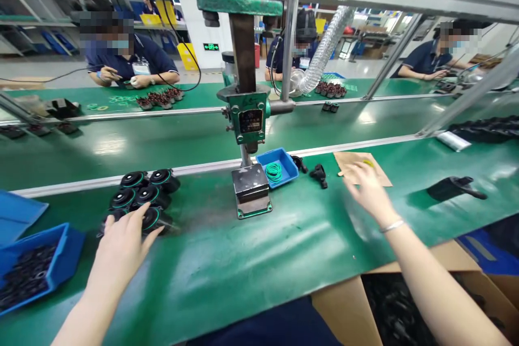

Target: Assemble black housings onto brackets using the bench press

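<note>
Several black round parts (148, 194) sit by the bench's (227, 265) far edge, my left grip (124, 240) spread open at them; over brown paper (347, 158), my right grip's (370, 192) closure I cannot tell.

"How's the light?"
"Bright. White glare sits on the green benches (203, 275) at centre left and centre right, with a paler sheen lower right. I can't make out the source."
"Shadows?"
"A dark band below the left hand (125, 240), and the carton (343, 308) at lower right is murky inside."
"Sharpness?"
"Both hands look slightly soft, the right (367, 189) included; the side edges stretch and lean."
</note>
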Demonstrator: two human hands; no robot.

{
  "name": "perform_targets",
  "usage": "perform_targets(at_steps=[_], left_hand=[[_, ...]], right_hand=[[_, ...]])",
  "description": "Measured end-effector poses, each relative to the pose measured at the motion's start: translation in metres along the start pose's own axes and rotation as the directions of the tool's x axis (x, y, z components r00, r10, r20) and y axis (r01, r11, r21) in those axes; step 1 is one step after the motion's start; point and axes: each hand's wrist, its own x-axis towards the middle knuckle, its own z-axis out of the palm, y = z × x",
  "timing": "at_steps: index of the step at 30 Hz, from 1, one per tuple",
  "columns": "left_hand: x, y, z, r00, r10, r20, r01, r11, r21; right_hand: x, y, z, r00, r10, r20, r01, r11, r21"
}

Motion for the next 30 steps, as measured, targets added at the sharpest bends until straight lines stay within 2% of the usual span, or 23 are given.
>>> perform_targets(at_steps=[3, 6, 9, 13, 15, 18, 22, 24, 27, 30], left_hand=[[-0.007, 0.019, -0.002, 0.996, 0.078, 0.047, -0.073, 0.994, -0.087], [-0.019, 0.052, -0.003, 0.981, 0.160, 0.108, -0.128, 0.958, -0.255], [-0.028, 0.091, 0.002, 0.963, 0.230, 0.140, -0.151, 0.891, -0.429], [-0.032, 0.136, 0.020, 0.944, 0.304, 0.130, -0.139, 0.722, -0.678], [-0.033, 0.152, 0.031, 0.943, 0.292, 0.162, -0.069, 0.645, -0.761], [-0.034, 0.169, 0.045, 0.945, 0.224, 0.239, 0.081, 0.547, -0.833], [-0.040, 0.179, 0.056, 0.912, 0.150, 0.381, 0.292, 0.413, -0.862], [-0.042, 0.181, 0.058, 0.912, 0.115, 0.393, 0.318, 0.408, -0.856], [-0.043, 0.182, 0.056, 0.933, 0.106, 0.343, 0.258, 0.469, -0.845], [-0.043, 0.183, 0.056, 0.946, 0.117, 0.301, 0.202, 0.513, -0.834]], right_hand=[[0.010, -0.039, 0.053, 0.991, -0.033, 0.133, 0.018, 0.994, 0.111], [0.014, -0.050, 0.077, 0.987, 0.039, 0.155, -0.069, 0.979, 0.192], [0.011, -0.045, 0.072, 0.980, 0.116, 0.164, -0.158, 0.949, 0.273], [-0.019, -0.045, 0.056, 0.943, 0.163, 0.289, -0.272, 0.880, 0.390], [-0.040, -0.051, 0.054, 0.924, 0.197, 0.327, -0.330, 0.843, 0.426], [-0.063, -0.063, 0.054, 0.911, 0.275, 0.307, -0.391, 0.810, 0.437], [-0.059, -0.084, 0.042, 0.895, 0.293, 0.335, -0.430, 0.764, 0.481], [-0.047, -0.107, 0.027, 0.887, 0.235, 0.398, -0.437, 0.707, 0.556], [-0.029, -0.156, 0.005, 0.866, 0.001, 0.499, -0.386, 0.635, 0.669], [-0.020, -0.201, -0.002, 0.866, -0.232, 0.443, -0.181, 0.680, 0.710]])
